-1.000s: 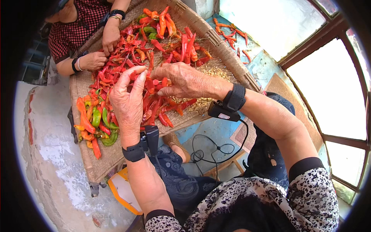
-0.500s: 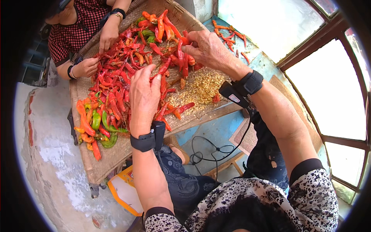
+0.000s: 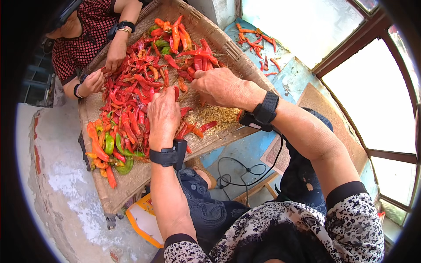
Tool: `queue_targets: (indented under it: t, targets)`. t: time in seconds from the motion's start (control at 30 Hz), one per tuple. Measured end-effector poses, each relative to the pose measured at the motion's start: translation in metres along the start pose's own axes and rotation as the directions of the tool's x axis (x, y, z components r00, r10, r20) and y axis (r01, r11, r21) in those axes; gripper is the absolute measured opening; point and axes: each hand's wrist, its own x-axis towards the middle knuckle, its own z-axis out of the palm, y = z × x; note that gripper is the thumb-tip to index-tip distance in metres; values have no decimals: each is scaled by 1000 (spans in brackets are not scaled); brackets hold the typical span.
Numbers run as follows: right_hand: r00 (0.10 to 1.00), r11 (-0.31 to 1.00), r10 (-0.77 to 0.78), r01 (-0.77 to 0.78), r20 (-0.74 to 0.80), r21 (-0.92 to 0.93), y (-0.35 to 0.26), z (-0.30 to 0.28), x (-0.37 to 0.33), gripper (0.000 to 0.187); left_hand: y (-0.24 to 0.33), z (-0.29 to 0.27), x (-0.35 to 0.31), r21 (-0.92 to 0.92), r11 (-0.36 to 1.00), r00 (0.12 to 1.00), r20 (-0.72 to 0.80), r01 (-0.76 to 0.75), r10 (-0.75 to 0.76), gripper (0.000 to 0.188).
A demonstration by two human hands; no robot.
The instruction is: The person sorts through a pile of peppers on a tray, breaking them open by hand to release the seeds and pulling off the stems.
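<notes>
One multi-pane window (image 3: 372,96) stands well to the right of both grips, its brown frame slanting away. Under the grips and reaching beyond them is a woven tray (image 3: 116,193), its bare near corner to the left of the left grip and closer to the body. Beyond the grips on the left, a co-worker (image 3: 85,41) in a dark shirt with a red pattern has two hands (image 3: 115,55) at the far left edge of a heap of red chili peppers (image 3: 131,94). That heap spreads over the tray to the left of the left grip and beyond it; more red chili peppers lie just beyond the right grip. A white and orange container (image 3: 144,221) is below the tray, on the body side of the left grip.

Pale yellow chili seeds (image 3: 215,115) form a low pile just on the body side of the right grip. The left grip (image 3: 164,115) has bent fingers close against red chili peppers; whether it grasps one, I cannot tell. The right grip (image 3: 226,90) is curled downward with its fingertips hidden, so its hold cannot be told either. Black wrist straps (image 3: 267,108) sit just behind both grips. Smaller still, a curled green pepper (image 3: 126,166) lies left of the left grip.
</notes>
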Motion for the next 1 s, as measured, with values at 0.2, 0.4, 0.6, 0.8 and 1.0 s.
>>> queue_targets:
  t: [0.2, 0.4, 0.6, 0.8, 1.0]
  targets:
    - [994, 992, 102, -104, -37, -71, -1, 4, 6, 19, 2, -33, -9, -395, 905, 959, -156, 159, -236, 21]
    - [990, 996, 59, -49, 124, -80, -17, 32, 11, 37, -5, -44, -15, -544, 811, 860, -287, 216, -422, 21]
    - [989, 992, 2, -20, 146, 124, -15, 18, 8, 19, -5, -49, -18, -392, 894, 895, -287, 216, -342, 23]
    - [991, 973, -129, 122, 26, 196, -9, -9, 1, 20, -1, -42, -15, -409, 892, 908, -269, 192, -319, 23]
    - [947, 974, -102, 158, -304, 165, 16, -27, -4, 16, 9, -39, -8, -427, 891, 919, -268, 157, -290, 24]
